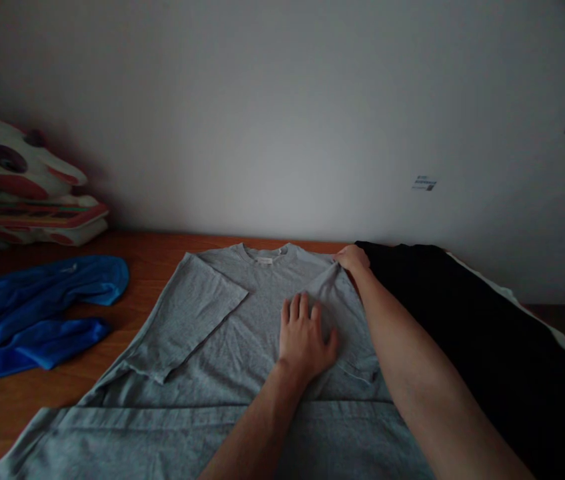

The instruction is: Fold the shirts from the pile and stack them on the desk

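Note:
A grey short-sleeved T-shirt (257, 313) lies spread on the wooden surface, its neckline toward the wall and its left-side sleeve folded inward over the chest. My left hand (305, 333) rests flat on the shirt's chest, fingers spread, beside the right-side sleeve. At the shirt's right shoulder, my right hand (351, 259) pinches the fabric between its fingers. Across the bottom of the view runs a straight edge of grey cloth, in front of my left hand.
Black cloth (442, 320) with a white strip along its far edge lies to the right. Crumpled blue clothing (47, 313) is on the wooden surface (147, 250) at the left, with a toy keyboard (37, 217) behind it. A pale wall (262, 120) stands at the back.

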`<state>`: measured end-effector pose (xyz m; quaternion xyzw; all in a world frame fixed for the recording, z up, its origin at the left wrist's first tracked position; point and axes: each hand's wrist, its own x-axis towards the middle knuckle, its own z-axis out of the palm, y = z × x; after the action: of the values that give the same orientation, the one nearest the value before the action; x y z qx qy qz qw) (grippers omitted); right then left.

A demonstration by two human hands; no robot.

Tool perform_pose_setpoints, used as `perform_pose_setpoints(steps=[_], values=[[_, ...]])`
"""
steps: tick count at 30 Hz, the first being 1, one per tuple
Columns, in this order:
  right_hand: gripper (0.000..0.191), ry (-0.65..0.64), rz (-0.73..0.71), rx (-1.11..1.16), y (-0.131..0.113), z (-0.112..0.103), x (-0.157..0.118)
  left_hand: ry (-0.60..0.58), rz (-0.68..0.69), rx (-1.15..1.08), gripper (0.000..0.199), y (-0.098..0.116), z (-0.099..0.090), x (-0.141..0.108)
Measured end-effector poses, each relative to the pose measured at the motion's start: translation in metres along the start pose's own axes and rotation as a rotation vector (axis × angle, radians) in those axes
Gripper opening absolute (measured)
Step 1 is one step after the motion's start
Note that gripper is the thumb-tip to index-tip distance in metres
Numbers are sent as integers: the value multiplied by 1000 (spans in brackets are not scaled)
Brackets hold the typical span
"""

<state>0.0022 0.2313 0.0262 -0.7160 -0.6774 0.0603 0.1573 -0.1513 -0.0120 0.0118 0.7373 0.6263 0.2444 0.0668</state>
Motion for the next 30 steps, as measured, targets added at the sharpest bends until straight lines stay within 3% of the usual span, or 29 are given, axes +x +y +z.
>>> perform_pose_setpoints(steps=[3, 7, 11, 15, 19, 23, 26, 30], values=[[30, -13, -17, -44, -6, -2, -5, -52, -30, 8, 75, -1, 1, -2], [36, -93, -278, -14, -28, -1, -19, -37, -30, 9, 81, -1, 3, -4], [49, -251, -451, -5, -50, 16, -34, -42, -27, 16, 86, -2, 3, -6], [66, -286, -436, -36, -59, 32, -41, -75, -36, 33, 92, -2, 1, -6], [59, -222, -445, -32, -58, 23, -44, -89, -60, 40, 94, -4, -1, -4], [54, -135, -450, -44, -44, 4, -60, -92, -75, 45, 74, -7, -3, -1], [54, -137, -427, -68, -30, 1, -75, -99, -69, 59, 79, -7, -3, -1], [55, -192, -377, -87, -20, 11, -81, -73, -51, 65, 86, -6, -3, -2]])
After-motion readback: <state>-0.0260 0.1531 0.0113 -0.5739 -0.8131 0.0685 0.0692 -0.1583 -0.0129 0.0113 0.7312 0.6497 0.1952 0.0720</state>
